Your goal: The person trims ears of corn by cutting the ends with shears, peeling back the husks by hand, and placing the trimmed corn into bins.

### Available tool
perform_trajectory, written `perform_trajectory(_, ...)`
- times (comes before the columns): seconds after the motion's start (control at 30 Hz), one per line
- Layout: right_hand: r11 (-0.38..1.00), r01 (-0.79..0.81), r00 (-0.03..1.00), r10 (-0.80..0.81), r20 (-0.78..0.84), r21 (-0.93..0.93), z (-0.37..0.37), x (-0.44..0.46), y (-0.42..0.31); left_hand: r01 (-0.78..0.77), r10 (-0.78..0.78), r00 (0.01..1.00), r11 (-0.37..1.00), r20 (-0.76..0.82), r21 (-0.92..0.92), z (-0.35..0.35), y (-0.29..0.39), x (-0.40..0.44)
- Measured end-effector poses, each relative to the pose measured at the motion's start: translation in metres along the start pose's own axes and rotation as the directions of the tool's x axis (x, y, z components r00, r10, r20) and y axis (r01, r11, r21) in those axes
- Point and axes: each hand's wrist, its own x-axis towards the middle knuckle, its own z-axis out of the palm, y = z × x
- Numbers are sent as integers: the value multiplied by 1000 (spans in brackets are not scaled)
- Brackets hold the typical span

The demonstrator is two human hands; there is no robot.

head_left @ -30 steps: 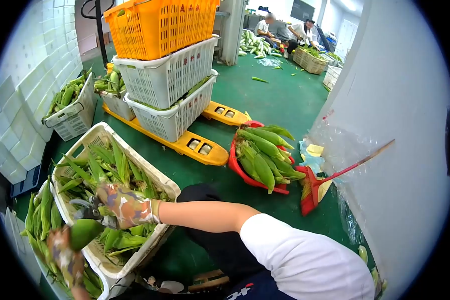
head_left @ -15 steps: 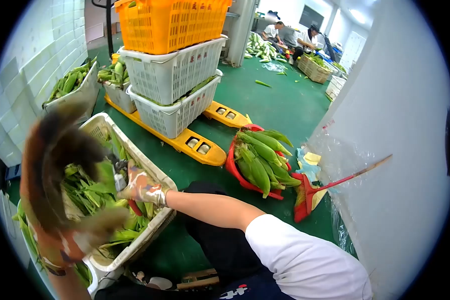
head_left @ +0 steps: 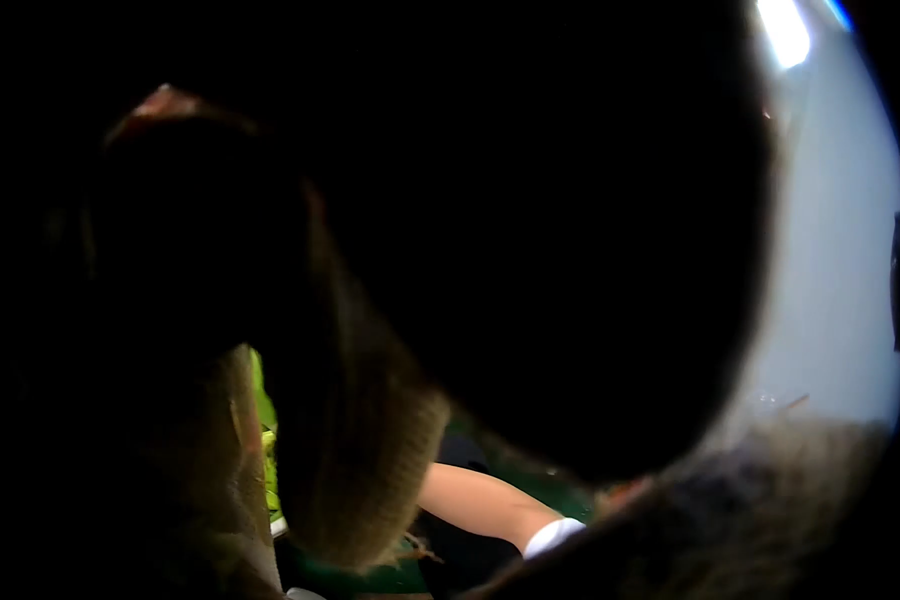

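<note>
My left hand (head_left: 365, 485), in a worn knitted work glove, is right in front of the lens and darkens most of the head view. Its fingers look spread, with gaps between them, and I see nothing held in them. Below and right of it, my right forearm (head_left: 485, 500) shows bare up to a white sleeve (head_left: 552, 536). My right hand is hidden behind the glove. Through a narrow gap at the left, a strip of green leaves (head_left: 268, 445) shows.
A pale wall (head_left: 835, 260) stands on the right, with a bright ceiling lamp (head_left: 785, 32) above. A little green floor (head_left: 400, 578) shows at the bottom. Crates and everything farther off are blocked from sight.
My left hand has come up from the left to the lens, covering the crates, corn and broom. My right hand, earlier holding a red-handled tool over the corn-leaf crate, is now hidden.
</note>
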Motion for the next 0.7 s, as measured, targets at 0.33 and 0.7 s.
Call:
perform_trajectory(0.33, 960, 207, 971, -177, -160, 191, 4, 3, 9, -58, 22, 931, 995, -364, -87, 9, -27, -5)
perform_trajectory(0.7, 983, 149, 978, -130, -162, 111, 52, 28, 34, 666, -600, 717, 740, -354, 94, -56, -252, -224)
